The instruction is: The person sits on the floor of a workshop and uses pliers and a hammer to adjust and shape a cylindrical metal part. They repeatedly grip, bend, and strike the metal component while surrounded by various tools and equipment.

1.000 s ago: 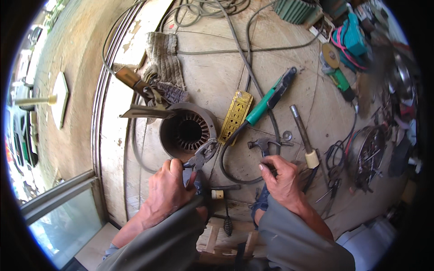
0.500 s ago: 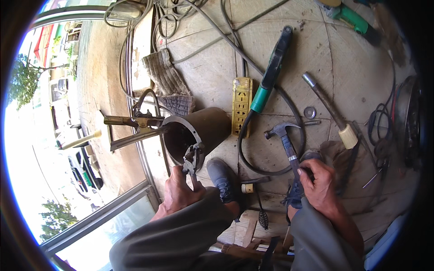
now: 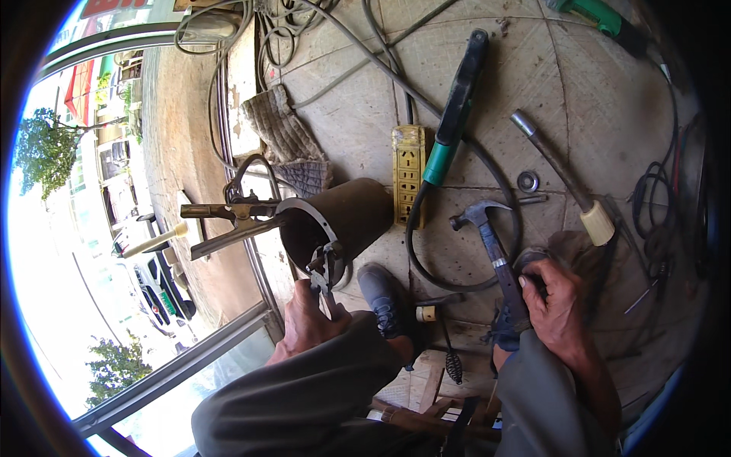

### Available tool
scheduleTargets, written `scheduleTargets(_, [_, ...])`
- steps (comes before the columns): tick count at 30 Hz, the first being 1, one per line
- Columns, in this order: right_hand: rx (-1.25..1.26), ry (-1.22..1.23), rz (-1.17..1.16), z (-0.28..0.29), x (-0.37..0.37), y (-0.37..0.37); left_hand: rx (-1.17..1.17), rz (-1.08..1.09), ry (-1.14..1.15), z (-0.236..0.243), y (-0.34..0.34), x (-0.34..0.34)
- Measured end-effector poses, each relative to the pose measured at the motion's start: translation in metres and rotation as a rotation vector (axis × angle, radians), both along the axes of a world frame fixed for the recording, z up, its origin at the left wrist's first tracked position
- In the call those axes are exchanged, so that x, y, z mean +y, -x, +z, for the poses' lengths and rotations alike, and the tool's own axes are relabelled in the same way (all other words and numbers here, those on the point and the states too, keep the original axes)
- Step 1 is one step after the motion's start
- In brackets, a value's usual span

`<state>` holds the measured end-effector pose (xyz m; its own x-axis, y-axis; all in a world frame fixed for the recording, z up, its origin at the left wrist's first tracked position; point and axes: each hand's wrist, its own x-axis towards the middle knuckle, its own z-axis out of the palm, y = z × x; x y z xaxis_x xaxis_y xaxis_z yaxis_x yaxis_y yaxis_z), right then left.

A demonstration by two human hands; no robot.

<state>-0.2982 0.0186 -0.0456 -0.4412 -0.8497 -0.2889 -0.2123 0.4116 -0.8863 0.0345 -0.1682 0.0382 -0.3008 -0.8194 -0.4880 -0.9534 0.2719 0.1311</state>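
My left hand (image 3: 311, 318) is closed round a pair of pliers (image 3: 323, 286), whose jaws meet a small metal piece at the near rim of a wide steel pipe (image 3: 354, 213). That piece is too small to name. The pipe lies on its side on the tiles, its open end toward the left. A brass-coloured clamp (image 3: 245, 215) bites its left rim. My right hand (image 3: 560, 305) hovers beside the handle of a claw hammer (image 3: 499, 255), fingers loosely bent and thumb apart, with nothing visible in it. The hammer rests over my right shoe, its head toward the pipe side.
A yellow power strip (image 3: 408, 175) stands beyond the pipe, beside a black tool with a green handle (image 3: 449, 126) and looping cable. Right of these lie a metal ring (image 3: 528, 181) and a wooden-ended bar (image 3: 560, 164). Gloves (image 3: 285, 129) lie far left; a spring-handled tool (image 3: 453, 365) sits between my feet.
My right hand has slid right, off the hammer's handle, which now shows along its length. The hammer stays put. My left hand keeps the pliers at the pipe's rim. The whole view shifted slightly.
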Motion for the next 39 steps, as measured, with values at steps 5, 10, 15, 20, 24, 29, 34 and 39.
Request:
scheduleTargets(5, [-0.057,-0.088,0.057,0.004,-0.009,0.004,-0.078,0.117,-0.062,0.008,0.012,-0.002])
scheduleTargets(10, [-0.022,-0.086,0.067,0.011,-0.016,0.002,-0.041,0.105,-0.071,0.013,0.013,-0.003])
scheduleTargets(15, [-0.032,-0.122,0.095,0.014,-0.025,-0.003,-0.022,0.060,-0.043,0.018,0.018,-0.006])
scheduleTargets(20, [-0.031,-0.174,0.144,0.012,-0.038,-0.013,0.004,0.028,-0.097,0.014,0.012,-0.009])
scheduleTargets(24, [0.022,-0.143,0.204,0.012,-0.056,-0.025,0.086,0.042,-0.137,0.016,0.011,-0.014])
scheduleTargets(29, [0.069,-0.119,0.311,0.024,-0.087,-0.039,0.149,0.027,-0.139,0.013,0.005,-0.018])
scheduleTargets(34, [0.049,-0.142,0.312,0.031,-0.094,-0.050,0.210,0.005,-0.114,0.017,-0.004,-0.022])
scheduleTargets(39, [0.185,-0.274,0.342,0.039,-0.069,-0.041,0.314,-0.106,0.008,0.007,-0.016,-0.024])
